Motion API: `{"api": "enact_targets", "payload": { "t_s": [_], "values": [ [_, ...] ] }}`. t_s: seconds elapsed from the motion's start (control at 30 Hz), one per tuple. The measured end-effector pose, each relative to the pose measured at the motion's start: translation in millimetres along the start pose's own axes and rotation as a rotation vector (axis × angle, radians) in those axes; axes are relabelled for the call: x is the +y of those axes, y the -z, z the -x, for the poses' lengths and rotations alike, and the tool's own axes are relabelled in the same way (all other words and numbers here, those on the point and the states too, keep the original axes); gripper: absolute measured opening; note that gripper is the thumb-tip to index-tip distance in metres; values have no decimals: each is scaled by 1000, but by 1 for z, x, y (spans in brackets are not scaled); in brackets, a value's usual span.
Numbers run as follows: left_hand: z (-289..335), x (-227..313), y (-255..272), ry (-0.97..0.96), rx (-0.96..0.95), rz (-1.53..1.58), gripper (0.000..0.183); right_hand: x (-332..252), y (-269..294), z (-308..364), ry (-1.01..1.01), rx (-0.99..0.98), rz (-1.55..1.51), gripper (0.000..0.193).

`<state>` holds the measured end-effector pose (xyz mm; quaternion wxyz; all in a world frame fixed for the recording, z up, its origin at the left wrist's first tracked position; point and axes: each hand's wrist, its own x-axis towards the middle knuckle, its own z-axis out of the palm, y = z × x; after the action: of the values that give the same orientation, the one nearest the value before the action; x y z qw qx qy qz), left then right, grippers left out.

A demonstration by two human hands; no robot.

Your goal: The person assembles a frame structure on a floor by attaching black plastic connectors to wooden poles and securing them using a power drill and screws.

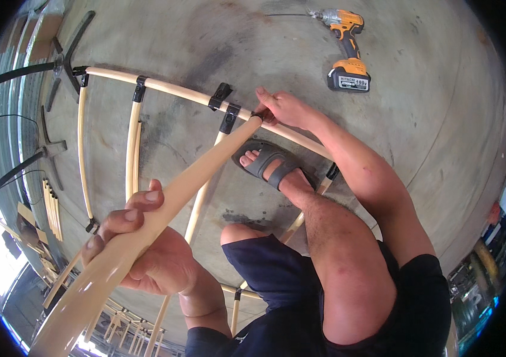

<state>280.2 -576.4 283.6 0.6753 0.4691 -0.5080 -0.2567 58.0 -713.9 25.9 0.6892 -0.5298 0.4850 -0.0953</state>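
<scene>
A long beige coated pipe [184, 181] slants up toward me from the frame on the floor, its near end large at the lower left. My left hand [167, 262] is wrapped round it partway along. At the pipe's far end my right hand [286, 110] closes round a dark joint [259, 116] beside the frame's long rail [176, 91]; its fingers are partly hidden behind the joint. Black pipe joints [228, 119] fasten crosspieces to this rail, and a further black joint [220, 95] sticks out on its far side.
An orange and black cordless driver [345, 47] lies on the concrete beyond the frame. My sandalled foot [268, 163] stands inside the frame, among its pipes. Black stand legs [63, 65] are at the left. More beige pipes [52, 208] lie at the left edge.
</scene>
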Motion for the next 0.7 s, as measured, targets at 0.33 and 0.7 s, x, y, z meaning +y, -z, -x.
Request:
{"api": "enact_targets", "payload": {
  "t_s": [0.33, 0.7],
  "values": [
    [3, -29, -37, -60, -76, -186, 53, -15, 1, 5, -55, -46, 30, 90],
    [23, -56, -37, 57, -209, -132, 28, 3, -41, 38, 378, 191, 881, 52]
  ]
}}
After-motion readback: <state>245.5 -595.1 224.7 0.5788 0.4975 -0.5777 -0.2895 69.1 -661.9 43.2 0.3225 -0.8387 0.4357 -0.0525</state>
